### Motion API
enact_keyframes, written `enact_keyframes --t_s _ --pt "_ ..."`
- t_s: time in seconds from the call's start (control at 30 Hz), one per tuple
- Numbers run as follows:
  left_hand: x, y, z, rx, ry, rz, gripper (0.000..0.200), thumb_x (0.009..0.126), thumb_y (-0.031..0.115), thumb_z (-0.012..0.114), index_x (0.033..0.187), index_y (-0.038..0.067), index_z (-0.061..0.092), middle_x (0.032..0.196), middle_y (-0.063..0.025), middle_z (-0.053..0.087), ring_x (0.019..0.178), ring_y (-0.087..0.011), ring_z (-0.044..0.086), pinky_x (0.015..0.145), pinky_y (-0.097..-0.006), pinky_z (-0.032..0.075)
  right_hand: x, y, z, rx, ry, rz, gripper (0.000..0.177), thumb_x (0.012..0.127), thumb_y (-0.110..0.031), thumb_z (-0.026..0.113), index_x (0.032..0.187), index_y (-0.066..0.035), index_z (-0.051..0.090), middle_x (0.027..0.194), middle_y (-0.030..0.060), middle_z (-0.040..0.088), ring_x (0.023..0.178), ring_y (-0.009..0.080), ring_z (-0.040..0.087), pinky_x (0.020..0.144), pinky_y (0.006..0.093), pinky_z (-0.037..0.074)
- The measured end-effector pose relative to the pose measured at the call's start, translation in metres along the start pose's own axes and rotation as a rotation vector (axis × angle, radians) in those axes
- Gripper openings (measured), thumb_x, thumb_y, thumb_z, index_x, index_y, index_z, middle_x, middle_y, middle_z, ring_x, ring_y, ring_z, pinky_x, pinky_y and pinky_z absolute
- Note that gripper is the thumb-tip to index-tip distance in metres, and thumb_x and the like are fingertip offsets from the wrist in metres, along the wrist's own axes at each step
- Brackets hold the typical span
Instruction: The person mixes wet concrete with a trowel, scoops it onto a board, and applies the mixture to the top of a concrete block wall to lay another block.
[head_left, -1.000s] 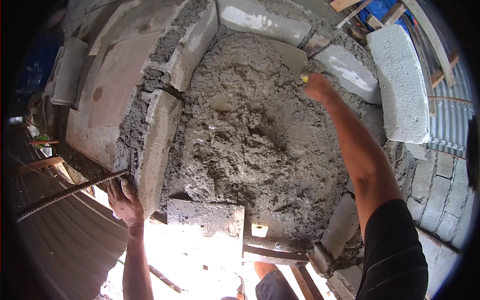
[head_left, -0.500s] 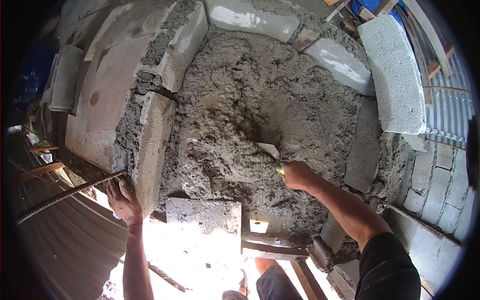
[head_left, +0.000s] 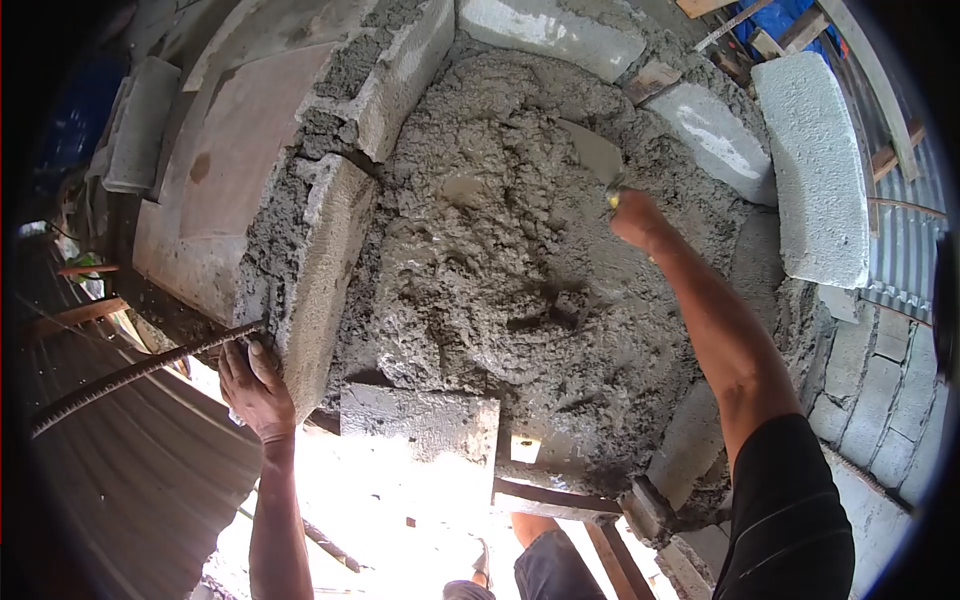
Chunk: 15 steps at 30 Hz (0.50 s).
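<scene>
My right hand [head_left: 636, 222] is closed round the yellow-marked handle of a trowel [head_left: 592, 153]. The trowel's blade lies on the wet mortar [head_left: 480, 250], toward the far right of the bed. Lower left, my left hand [head_left: 258, 392] leans with outstretched fingers at the near end of a concrete block [head_left: 325, 270]. Its fingertips are just below the end of a ribbed steel bar [head_left: 150, 362]. Part of the palm side is hidden. The mortar is rough and lumpy, with a dark hollow near its middle.
More concrete blocks [head_left: 555, 35] border the mortar. A loose block [head_left: 812, 170] stands at the right, near corrugated metal sheeting [head_left: 905, 220]. A mortar-smeared board [head_left: 420, 425] lies at the near edge. Another steel bar [head_left: 865, 478] sticks out lower right. A person's leg shows below.
My right hand has moved the trowel away from me and to the right across the mortar. My left hand stays at the block end. The view has shifted slightly.
</scene>
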<state>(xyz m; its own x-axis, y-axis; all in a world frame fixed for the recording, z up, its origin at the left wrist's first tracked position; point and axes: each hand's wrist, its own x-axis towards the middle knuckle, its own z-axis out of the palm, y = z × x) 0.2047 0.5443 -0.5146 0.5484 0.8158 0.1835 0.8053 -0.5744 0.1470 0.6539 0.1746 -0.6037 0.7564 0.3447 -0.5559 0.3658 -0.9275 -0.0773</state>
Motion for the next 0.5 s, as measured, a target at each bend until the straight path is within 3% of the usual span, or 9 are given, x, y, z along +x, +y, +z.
enact_keyframes --t_s 0.13,0.23,0.3,0.37,0.43,0.5 --pt "0.0 -0.005 0.004 0.032 0.039 0.039 0.065 0.101 0.048 0.038 0.135 -0.006 0.05 0.133 -0.023 0.053 0.123 -0.0397 0.049 0.105 -0.0487 0.034 -0.056 -0.018 0.013 0.09 -0.199 -0.017 0.027 0.08 -0.007 0.06 0.102 0.007 0.064 0.093 0.0261 0.069 0.085 0.0343 0.071 0.072 0.0414 0.057" --pt "-0.001 -0.005 0.004 0.044 0.032 0.022 0.065 0.101 0.049 0.038 0.135 -0.005 0.05 0.134 -0.0225 0.053 0.123 -0.0391 0.049 0.105 -0.0486 0.035 -0.116 -0.021 0.067 0.167 -0.3 -0.065 0.029 0.081 -0.006 0.059 0.107 0.006 0.064 0.092 0.0244 0.069 0.083 0.0319 0.071 0.073 0.0398 0.057" --pt "-0.001 -0.007 0.002 0.034 0.028 0.022 0.066 0.101 0.049 0.037 0.135 -0.006 0.05 0.133 -0.023 0.053 0.123 -0.0393 0.049 0.105 -0.0486 0.035 -0.172 -0.038 0.062 0.108 -0.403 -0.09 0.031 0.08 -0.004 0.058 0.11 0.005 0.062 0.093 0.0244 0.068 0.085 0.0308 0.071 0.073 0.0393 0.057" --pt "-0.001 -0.005 0.002 0.015 0.019 0.027 0.066 0.101 0.049 0.037 0.135 -0.006 0.05 0.133 -0.0234 0.053 0.122 -0.0394 0.049 0.105 -0.0486 0.035 -0.199 -0.028 0.06 -0.137 -0.448 -0.254 0.034 0.079 -0.002 0.06 0.112 0.003 0.062 0.091 0.0215 0.069 0.083 0.0297 0.07 0.073 0.0394 0.058" --pt "0.0 -0.004 0.0 0.005 0.006 0.03 0.067 0.101 0.049 0.037 0.135 -0.007 0.05 0.133 -0.0248 0.053 0.122 -0.0404 0.049 0.105 -0.0488 0.035 -0.201 -0.005 0.026 -0.144 -0.432 -0.27 0.031 0.079 -0.003 0.063 0.11 -0.006 0.066 0.094 0.0158 0.07 0.078 0.0245 0.069 0.073 0.0386 0.058" --pt "-0.001 -0.004 0.001 0.002 0.025 0.032 0.066 0.101 0.048 0.038 0.134 -0.009 0.05 0.132 -0.0263 0.052 0.122 -0.0415 0.049 0.105 -0.0491 0.035 -0.17 0.048 0.009 -0.051 -0.081 -0.353 0.038 0.081 -0.006 0.068 0.118 -0.015 0.064 0.092 0.0119 0.071 0.073 0.0216 0.069 0.068 0.0346 0.059"
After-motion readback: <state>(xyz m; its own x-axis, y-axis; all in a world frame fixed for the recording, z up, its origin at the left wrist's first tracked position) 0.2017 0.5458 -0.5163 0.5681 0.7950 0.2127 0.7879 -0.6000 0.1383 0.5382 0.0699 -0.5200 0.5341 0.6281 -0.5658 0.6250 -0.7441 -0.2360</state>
